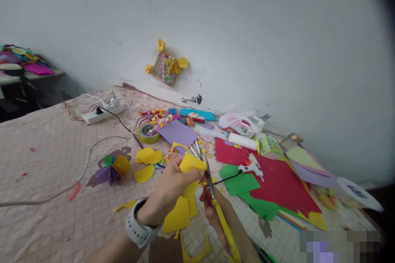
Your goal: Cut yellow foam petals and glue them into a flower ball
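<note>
My left hand (171, 181), with a pale watch strap on its wrist, pinches a piece of yellow paper (191, 163). In my right hand (222, 218) is a pair of scissors (220, 215) with yellow handles, its blades pointing up at the paper's right edge. More yellow paper (177, 215) lies under my left hand, and a cut-out scrap (196, 250) rests nearer to me. Left of my hands are rounded yellow petals (145, 172) and a multicoloured paper flower (112, 169).
A white glue gun (253, 167) lies on red paper (277, 185), beside green sheets (240, 184). Tape (148, 133), purple paper (178, 132) and a plastic bag (242, 122) are farther back. A power strip (103, 114) trails cords across the patterned tablecloth (46, 164). A decorated frame (166, 65) hangs on the wall.
</note>
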`<move>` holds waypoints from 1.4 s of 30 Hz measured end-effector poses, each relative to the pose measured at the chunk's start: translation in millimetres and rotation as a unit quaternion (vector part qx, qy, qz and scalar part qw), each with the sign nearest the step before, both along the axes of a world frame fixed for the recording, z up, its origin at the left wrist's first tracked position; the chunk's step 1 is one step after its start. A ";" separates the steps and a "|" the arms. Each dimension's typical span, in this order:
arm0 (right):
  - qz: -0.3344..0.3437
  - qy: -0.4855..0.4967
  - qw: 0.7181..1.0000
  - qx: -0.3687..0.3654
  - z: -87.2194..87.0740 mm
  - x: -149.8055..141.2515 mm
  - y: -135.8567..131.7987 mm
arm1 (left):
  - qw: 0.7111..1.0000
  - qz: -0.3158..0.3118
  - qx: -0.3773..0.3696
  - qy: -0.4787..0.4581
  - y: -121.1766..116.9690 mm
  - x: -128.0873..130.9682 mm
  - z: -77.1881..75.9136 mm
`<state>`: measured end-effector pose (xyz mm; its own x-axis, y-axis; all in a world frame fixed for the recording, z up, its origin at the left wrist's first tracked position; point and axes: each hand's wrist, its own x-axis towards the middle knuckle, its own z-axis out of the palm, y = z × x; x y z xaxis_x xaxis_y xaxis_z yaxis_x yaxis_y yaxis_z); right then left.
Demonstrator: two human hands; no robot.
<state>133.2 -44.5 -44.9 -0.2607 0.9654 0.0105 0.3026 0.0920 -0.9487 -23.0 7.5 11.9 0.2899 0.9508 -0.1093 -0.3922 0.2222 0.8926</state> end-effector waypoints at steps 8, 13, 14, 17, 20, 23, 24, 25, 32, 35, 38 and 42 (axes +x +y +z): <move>-0.011 -0.001 1.000 0.006 0.4 -2.8 -1.2 | 1.000 -0.015 0.002 -0.012 -1.1 1.0 0.2; -0.015 -0.003 1.000 0.008 -0.5 -1.6 -1.3 | 0.999 -0.009 0.020 -0.033 -1.0 2.1 -0.2; -0.014 -0.005 1.000 0.010 -1.3 -1.2 -1.2 | 0.999 -0.005 0.022 -0.035 -1.1 2.3 -0.2; -0.007 -0.009 1.000 0.011 -2.7 -0.1 -0.9 | 0.999 -0.003 0.025 -0.033 -1.3 2.2 -0.1; -0.001 -0.007 1.000 0.012 -2.6 0.1 -1.1 | 0.999 -0.005 0.023 -0.032 -1.5 1.7 0.0; -0.003 -0.004 1.000 0.014 -2.3 -0.3 -1.0 | 0.999 -0.001 0.024 -0.027 -1.5 1.5 0.2; -0.005 -0.003 1.000 0.012 -2.4 -0.5 -0.9 | 0.999 0.000 0.023 -0.024 -1.4 1.6 0.3; -0.006 0.000 1.000 0.010 -2.6 -0.7 -0.8 | 1.000 -0.001 0.023 -0.020 -1.3 1.6 0.2; -0.019 -0.004 1.000 -0.003 -4.1 -0.9 -1.0 | 1.000 0.006 0.016 -0.006 -0.4 1.4 -3.2; -0.025 -0.008 1.000 0.001 -2.2 -1.3 -1.4 | 1.000 0.011 0.023 -0.003 -0.6 1.3 -5.3; -0.029 -0.011 1.000 0.004 0.3 -2.3 -1.8 | 0.999 0.013 0.029 -0.004 -0.8 1.5 -6.3; -0.038 -0.014 0.999 0.017 1.5 -3.3 -2.6 | 0.999 0.014 0.033 0.006 -0.3 1.7 -6.4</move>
<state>129.9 -47.1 -43.4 -0.1881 0.9815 0.0362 0.3367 0.0991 -0.9364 -21.3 7.2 5.5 0.2627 0.9636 -0.0498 -0.3858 0.1522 0.9099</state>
